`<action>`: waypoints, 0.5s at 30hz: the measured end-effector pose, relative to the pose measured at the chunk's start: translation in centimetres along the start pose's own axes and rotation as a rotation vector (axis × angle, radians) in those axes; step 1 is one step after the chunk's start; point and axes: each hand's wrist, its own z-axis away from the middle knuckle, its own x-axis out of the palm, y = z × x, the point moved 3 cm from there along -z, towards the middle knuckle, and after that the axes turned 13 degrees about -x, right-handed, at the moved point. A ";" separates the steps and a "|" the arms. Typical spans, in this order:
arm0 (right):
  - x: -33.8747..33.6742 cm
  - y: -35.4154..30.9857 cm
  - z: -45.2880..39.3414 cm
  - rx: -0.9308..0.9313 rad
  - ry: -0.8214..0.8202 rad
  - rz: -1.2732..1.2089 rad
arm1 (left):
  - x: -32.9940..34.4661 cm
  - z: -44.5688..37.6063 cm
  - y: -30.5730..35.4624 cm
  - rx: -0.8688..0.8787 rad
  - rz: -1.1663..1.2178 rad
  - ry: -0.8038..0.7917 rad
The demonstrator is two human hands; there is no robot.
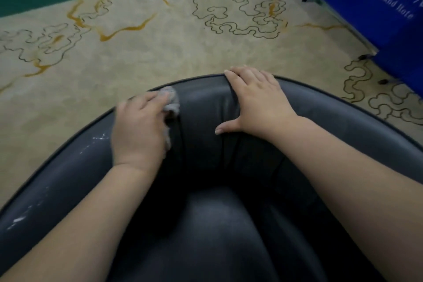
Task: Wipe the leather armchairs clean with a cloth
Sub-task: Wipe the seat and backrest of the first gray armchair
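I am leaning over a dark grey leather armchair [229, 103], looking down at its curved backrest and the rounded seat cushion [219, 231] near me. The leather is smooth with a dull sheen, and a thin piped seam is running along the far rim of the backrest.

My left hand [139, 130] is pressing a grey cloth [172, 101] against the inner face of the backrest, left of centre. The fingers are curled over the cloth, gripping it; its fuzzy, frayed edge is showing past my fingertips and below my palm.

My right hand [258, 103] is lying flat and spread on the top of the backrest, fingers reaching over the far rim, thumb stretched left across a vertical crease in the leather. It is holding nothing.

White scuff marks [99, 139] are showing on the left side of the armchair's curved rim.

The armchair is standing on a beige patterned carpet [160, 41] with dark cloud outlines and gold streaks. A blue banner [384, 2] with white lettering is hanging at far right.
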 end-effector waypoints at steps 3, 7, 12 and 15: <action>0.2 -0.7 -1.3 -0.017 -0.012 0.051 | -0.7 -0.1 -1.2 -0.099 -0.027 0.014; 0.6 -0.9 -1.4 0.019 0.013 0.052 | 1.4 -0.2 3.8 -0.058 0.127 -0.124; 0.8 -0.9 -1.4 0.029 0.024 0.039 | -0.4 0.7 -0.3 -0.070 0.091 -0.041; 0.9 -0.8 -1.4 0.035 0.034 0.049 | -0.5 0.9 -0.5 -0.123 0.094 -0.013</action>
